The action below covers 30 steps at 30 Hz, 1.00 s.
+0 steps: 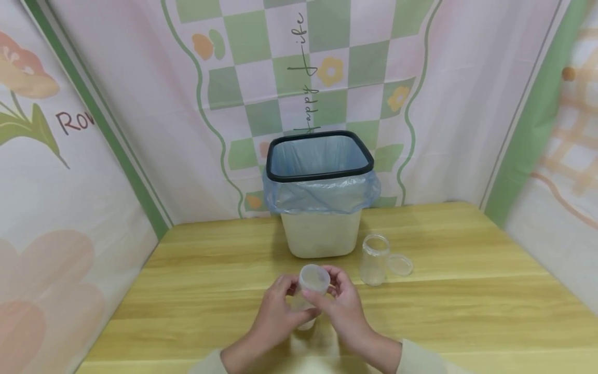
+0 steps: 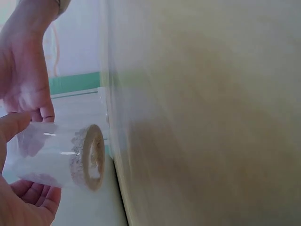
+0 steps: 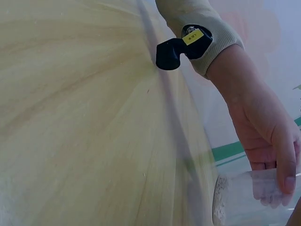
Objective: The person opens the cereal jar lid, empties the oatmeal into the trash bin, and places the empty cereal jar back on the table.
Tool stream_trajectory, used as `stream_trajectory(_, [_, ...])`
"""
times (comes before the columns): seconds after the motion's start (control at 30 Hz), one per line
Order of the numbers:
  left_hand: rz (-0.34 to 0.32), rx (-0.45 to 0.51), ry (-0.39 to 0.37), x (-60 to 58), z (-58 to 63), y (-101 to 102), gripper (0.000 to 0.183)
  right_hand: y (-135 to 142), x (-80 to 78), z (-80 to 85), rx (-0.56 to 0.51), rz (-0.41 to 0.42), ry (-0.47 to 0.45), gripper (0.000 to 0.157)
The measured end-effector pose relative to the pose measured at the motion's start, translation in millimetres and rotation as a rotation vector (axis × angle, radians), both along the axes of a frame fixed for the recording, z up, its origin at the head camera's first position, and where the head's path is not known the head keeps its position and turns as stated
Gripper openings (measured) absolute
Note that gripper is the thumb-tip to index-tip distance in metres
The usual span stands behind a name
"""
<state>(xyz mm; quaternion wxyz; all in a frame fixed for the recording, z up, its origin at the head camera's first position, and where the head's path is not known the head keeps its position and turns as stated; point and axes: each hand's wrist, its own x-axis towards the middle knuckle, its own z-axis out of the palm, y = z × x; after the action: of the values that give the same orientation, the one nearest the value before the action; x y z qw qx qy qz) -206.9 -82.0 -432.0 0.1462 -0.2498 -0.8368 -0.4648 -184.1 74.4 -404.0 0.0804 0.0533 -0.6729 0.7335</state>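
Note:
Both hands hold a clear plastic jar (image 1: 314,279) with a whitish translucent lid at its top, near the front of the table. My left hand (image 1: 275,313) wraps round the jar's body, thumb across its front. Up by the lid, my right hand (image 1: 344,307) grips the rim, with its thumb on the near side and fingers behind. The jar (image 2: 56,153) shows a pale, rough-looking band near its base in the left wrist view. Right of the hands stands a second clear jar (image 1: 374,262), uncovered, with a clear round lid (image 1: 400,265) lying flat beside it.
A cream trash bin (image 1: 322,234) stands at the back of the wooden table (image 1: 205,291). Its black rim (image 1: 322,177) clamps a blue plastic bag (image 1: 322,196) folded over the outside. Patterned curtains (image 1: 467,104) close in the back and both sides.

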Motion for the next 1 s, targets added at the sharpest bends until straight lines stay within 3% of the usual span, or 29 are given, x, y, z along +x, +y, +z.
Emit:
stream_trajectory(0.17, [-0.018, 0.001, -0.086, 0.2, 2.0, -2, 0.05, 4, 0.2, -0.3, 0.008, 0.035, 0.01, 0.05])
stream_trajectory(0.43, [-0.042, 0.018, -0.162, 0.8, 6.2, -3, 0.05, 9, -2.3, 3.4, 0.008, 0.054, 0.043, 0.048])
stream_trajectory(1.0, [-0.069, 0.053, -0.236, -0.4, 7.7, -5, 0.055, 25, -5.0, 15.2, -0.001, 0.085, 0.1, 0.058])
